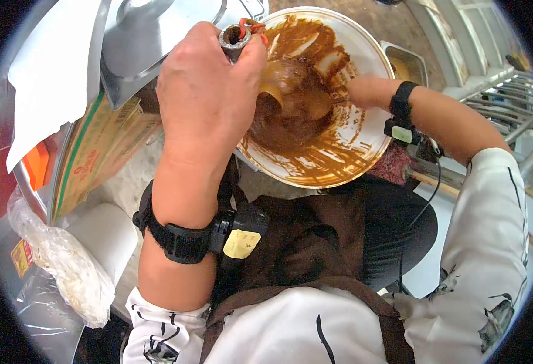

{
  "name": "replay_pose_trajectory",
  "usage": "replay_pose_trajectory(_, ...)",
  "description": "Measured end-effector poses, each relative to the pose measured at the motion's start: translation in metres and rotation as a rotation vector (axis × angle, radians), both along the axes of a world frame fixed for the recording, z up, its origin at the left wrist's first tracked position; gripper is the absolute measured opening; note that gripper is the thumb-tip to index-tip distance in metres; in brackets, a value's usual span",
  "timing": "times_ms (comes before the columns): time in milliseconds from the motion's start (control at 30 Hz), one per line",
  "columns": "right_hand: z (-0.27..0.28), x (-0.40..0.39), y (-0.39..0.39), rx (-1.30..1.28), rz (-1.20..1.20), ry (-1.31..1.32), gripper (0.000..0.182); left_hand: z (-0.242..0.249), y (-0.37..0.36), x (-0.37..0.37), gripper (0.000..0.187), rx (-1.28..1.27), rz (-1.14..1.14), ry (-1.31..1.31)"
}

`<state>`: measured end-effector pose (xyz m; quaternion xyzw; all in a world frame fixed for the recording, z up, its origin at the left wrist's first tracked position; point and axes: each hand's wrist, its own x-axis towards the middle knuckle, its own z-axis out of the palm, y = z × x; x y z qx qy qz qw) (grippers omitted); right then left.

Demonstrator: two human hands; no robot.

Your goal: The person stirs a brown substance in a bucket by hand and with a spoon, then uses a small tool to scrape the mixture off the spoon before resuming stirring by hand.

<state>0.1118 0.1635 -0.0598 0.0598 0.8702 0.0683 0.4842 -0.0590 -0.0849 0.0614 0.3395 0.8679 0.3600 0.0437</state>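
Observation:
A large white bowl [373,130] lies ahead of me, its inside smeared with thick brown paste [297,142]. My left hand [209,91] is closed around a hollow, round metal handle [235,41], whose open end points up at me. A red cord [251,26] is looped at that end. The handle's lower part is hidden behind my hand, over the left side of the bowl. My right hand [366,92] reaches into the bowl from the right. Its fingers are down in the paste, coated and blurred, so I cannot tell how they are held.
To the left are a metal lid [157,36], a white sheet [54,73], a printed cardboard box [99,161] and a crumpled clear plastic bag [75,267]. Behind the bowl on the right sits a small metal tray [406,64]. A wire rack [509,103] stands at far right.

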Motion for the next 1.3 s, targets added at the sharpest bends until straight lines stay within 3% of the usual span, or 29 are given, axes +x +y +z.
replay_pose_trajectory(100, 0.001, 0.001, -0.006, 0.011, 0.205, -0.001, 0.015, 0.000, -0.002, -0.002, 0.036, 0.017, 0.009, 0.005)
replay_pose_trajectory(500, -0.097, 0.011, -0.017, -0.118, 0.265, -0.083, 0.016, -0.009, -0.017, -0.011, 0.035, 0.067, 0.018, 0.003)
replay_pose_trajectory(567, -0.114, 0.009, -0.016, -0.114, 0.189, -0.251, 0.014, -0.011, -0.020, -0.011, 0.033, 0.128, 0.007, 0.040)
replay_pose_trajectory(700, -0.102, 0.009, -0.023, -0.116, 0.121, -0.168, 0.014, -0.011, -0.025, -0.010, 0.030, 0.127, 0.020, 0.028)
replay_pose_trajectory(833, -0.101, 0.012, -0.028, -0.126, 0.127, -0.235, 0.014, -0.007, -0.024, -0.005, 0.023, 0.271, 0.103, -0.208)
replay_pose_trajectory(900, -0.106, 0.018, -0.035, -0.101, -0.072, -0.215, 0.016, 0.001, -0.023, -0.001, 0.021, 0.302, 0.135, -0.259)
replay_pose_trajectory(967, -0.101, 0.021, -0.043, -0.107, -0.126, -0.237, 0.017, 0.012, -0.022, 0.003, 0.020, 0.354, 0.147, -0.436)
replay_pose_trajectory(1000, -0.097, 0.020, -0.048, -0.121, -0.185, -0.252, 0.018, 0.007, -0.026, 0.000, 0.020, 0.359, 0.151, -0.432)
replay_pose_trajectory(1067, -0.095, 0.017, -0.051, -0.102, -0.226, -0.252, 0.017, -0.008, -0.031, -0.009, 0.022, 0.235, 0.010, -0.046)
replay_pose_trajectory(1167, -0.097, 0.014, -0.053, -0.125, -0.210, -0.288, 0.014, -0.008, -0.031, -0.010, 0.026, 0.235, -0.004, 0.077)
replay_pose_trajectory(1267, -0.089, 0.016, -0.052, -0.068, -0.286, -0.288, 0.022, -0.007, -0.029, -0.010, 0.031, 0.197, 0.037, 0.031)
replay_pose_trajectory(1300, -0.083, 0.012, -0.048, -0.151, -0.192, -0.284, 0.030, -0.007, -0.027, -0.009, 0.031, 0.199, 0.032, 0.030)
